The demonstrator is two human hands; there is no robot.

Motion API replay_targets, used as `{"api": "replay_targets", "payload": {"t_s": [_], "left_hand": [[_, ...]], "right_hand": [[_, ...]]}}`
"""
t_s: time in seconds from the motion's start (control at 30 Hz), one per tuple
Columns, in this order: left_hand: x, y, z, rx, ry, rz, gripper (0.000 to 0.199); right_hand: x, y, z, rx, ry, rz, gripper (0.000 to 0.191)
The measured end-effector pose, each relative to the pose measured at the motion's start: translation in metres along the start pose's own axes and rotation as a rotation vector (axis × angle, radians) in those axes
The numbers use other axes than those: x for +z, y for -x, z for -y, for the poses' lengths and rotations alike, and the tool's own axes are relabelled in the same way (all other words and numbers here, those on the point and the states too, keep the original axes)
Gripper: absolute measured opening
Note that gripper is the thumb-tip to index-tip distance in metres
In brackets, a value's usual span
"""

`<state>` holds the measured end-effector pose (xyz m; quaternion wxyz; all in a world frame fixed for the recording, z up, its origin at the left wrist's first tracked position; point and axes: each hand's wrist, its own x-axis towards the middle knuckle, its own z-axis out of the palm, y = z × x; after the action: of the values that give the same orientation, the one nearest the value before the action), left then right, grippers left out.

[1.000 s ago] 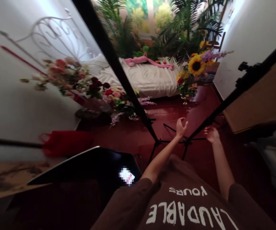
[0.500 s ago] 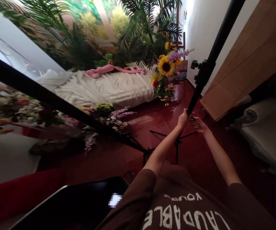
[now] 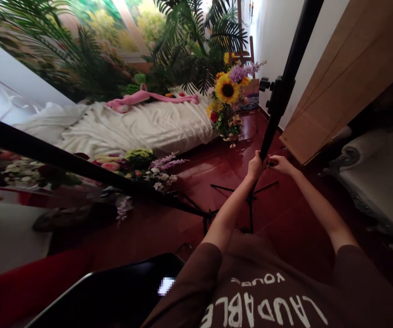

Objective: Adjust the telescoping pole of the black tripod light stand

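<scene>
Both hands hung free of the black stand [image 3: 269,132] a second ago; now the left hand [image 3: 256,167] has closed around its pole and the right hand [image 3: 281,165] has come up just beside it. Left fingers are wrapped tight on the pole, low down, above the spread legs on the red floor [image 3: 210,161]. Right fingers are bent at a small dark knob [image 3: 270,163] — too small to tell whether they pinch it. That pole leans past a sunflower [image 3: 227,92]; a second black pole [image 3: 80,166] crosses at left.
</scene>
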<state>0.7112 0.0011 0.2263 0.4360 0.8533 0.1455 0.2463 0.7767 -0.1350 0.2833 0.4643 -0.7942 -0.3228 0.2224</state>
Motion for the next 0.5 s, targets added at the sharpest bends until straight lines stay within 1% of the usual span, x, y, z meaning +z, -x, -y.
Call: {"api": "replay_targets", "payload": {"t_s": [0.07,0.1,0.13,0.2,0.23,0.27,0.3,0.33,0.37,0.43,0.47,0.5], "left_hand": [[0.001,0.0,0.0,0.0,-0.005,0.001,0.044],[0.001,0.0,0.0,-0.002,-0.004,0.001,0.044],[0.001,0.0,0.0,-0.004,-0.002,0.0,0.044],[0.0,0.0,0.0,-0.007,0.002,-0.004,0.044],[0.0,0.001,-0.001,-0.009,0.003,-0.006,0.044],[0.0,0.001,-0.002,-0.011,0.005,-0.008,0.044],[0.0,0.001,-0.002,-0.014,0.005,-0.011,0.043],[-0.001,0.002,-0.003,-0.018,0.006,-0.013,0.042],[-0.001,0.002,-0.003,-0.022,0.006,-0.014,0.042],[-0.001,0.002,-0.004,-0.03,0.003,-0.013,0.042],[-0.001,0.002,-0.005,-0.033,0.002,-0.013,0.042],[-0.001,0.003,-0.005,-0.036,0.001,-0.014,0.043]], "right_hand": [[0.008,0.011,0.0,-0.085,0.313,-0.139,0.011],[0.01,0.017,0.0,-0.11,0.447,-0.187,0.008],[0.011,0.021,0.0,-0.118,0.533,-0.217,0.006],[0.005,0.026,0.003,-0.127,0.599,-0.214,0.006],[-0.002,0.026,0.009,-0.145,0.58,-0.201,0.018],[-0.011,0.024,0.018,-0.176,0.533,-0.195,0.035],[-0.021,0.022,0.032,-0.222,0.461,-0.191,0.057],[-0.031,0.02,0.05,-0.286,0.375,-0.228,0.074],[-0.04,0.017,0.07,-0.352,0.305,-0.282,0.087],[-0.05,0.009,0.115,-0.491,0.224,-0.389,0.104],[-0.051,0.003,0.137,-0.575,0.206,-0.447,0.109],[-0.05,-0.004,0.155,-0.658,0.2,-0.502,0.109]]}}
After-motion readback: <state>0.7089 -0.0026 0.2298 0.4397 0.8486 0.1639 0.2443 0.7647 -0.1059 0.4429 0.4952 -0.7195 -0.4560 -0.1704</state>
